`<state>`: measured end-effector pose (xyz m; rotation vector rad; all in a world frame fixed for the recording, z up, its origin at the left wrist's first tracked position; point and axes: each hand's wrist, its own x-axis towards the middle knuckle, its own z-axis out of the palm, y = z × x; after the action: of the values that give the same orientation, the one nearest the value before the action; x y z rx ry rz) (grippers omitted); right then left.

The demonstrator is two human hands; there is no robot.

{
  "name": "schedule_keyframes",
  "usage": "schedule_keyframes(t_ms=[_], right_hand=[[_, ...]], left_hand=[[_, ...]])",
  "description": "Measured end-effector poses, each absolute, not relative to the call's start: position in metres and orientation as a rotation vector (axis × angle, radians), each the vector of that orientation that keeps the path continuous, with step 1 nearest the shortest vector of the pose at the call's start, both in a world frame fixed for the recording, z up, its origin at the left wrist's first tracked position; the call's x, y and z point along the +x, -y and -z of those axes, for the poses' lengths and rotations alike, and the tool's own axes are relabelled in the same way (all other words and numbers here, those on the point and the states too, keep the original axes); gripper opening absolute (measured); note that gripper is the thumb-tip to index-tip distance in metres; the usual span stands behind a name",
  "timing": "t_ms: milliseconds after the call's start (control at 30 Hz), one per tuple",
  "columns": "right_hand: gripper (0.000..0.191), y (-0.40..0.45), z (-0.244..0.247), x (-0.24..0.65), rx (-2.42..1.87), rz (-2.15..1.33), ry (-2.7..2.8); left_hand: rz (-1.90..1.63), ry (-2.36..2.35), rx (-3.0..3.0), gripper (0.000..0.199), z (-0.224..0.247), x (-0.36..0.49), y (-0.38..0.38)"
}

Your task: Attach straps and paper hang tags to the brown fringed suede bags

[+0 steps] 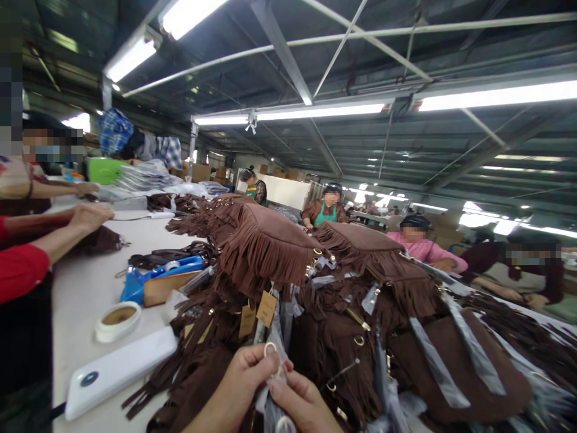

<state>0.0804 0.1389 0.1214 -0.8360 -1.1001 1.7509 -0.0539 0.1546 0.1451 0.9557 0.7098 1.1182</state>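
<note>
At the bottom centre, my left hand (243,382) is closed in a pinch on a gold metal ring (269,346). My right hand (301,394) meets it there, its thumb and fingers pinched on the clear plastic wrap (267,411) just below the ring. My fingers partly hide the hardware between them. Under and around both hands lie brown fringed suede bags (336,337) with gold rings and plastic-wrapped parts. Just above my hands hang tan paper tags (266,308), close to the fringe of a bag (274,240) on the pile.
On the white table (74,361) at left lie a white oblong device (121,371), a roll of tape (118,321) and a blue tape dispenser (155,278). A co-worker's red sleeve (22,270) reaches in from the left. Other people sit beyond the bag pile.
</note>
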Motion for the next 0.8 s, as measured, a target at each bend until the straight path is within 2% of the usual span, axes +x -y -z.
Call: schedule_keyframes(t_ms=[167,433,533,633,800], right_hand=[[0.062,-0.142,-0.124,0.081,-0.821,-1.707,1.035],[0.055,-0.143,-0.130,0.084,-0.854,-1.628,1.080],[0.056,-0.144,-0.125,0.082,-0.878,-1.540,1.128],[0.057,-0.146,-0.123,0.082,-0.890,-1.496,1.187],[0.063,-0.147,-0.129,0.087,-0.951,-1.400,1.246]], left_hand=[[-1.034,-0.685,1.017,0.051,-0.147,-0.055,-0.153],[-1.143,-0.732,1.094,0.056,-0.142,-0.053,-0.155],[-1.327,-0.919,1.404,0.054,-0.141,-0.055,-0.157],[-1.435,-1.017,1.864,0.044,-0.142,-0.061,-0.158],[-1.265,-0.886,2.489,0.031,-0.147,-0.074,-0.159]])
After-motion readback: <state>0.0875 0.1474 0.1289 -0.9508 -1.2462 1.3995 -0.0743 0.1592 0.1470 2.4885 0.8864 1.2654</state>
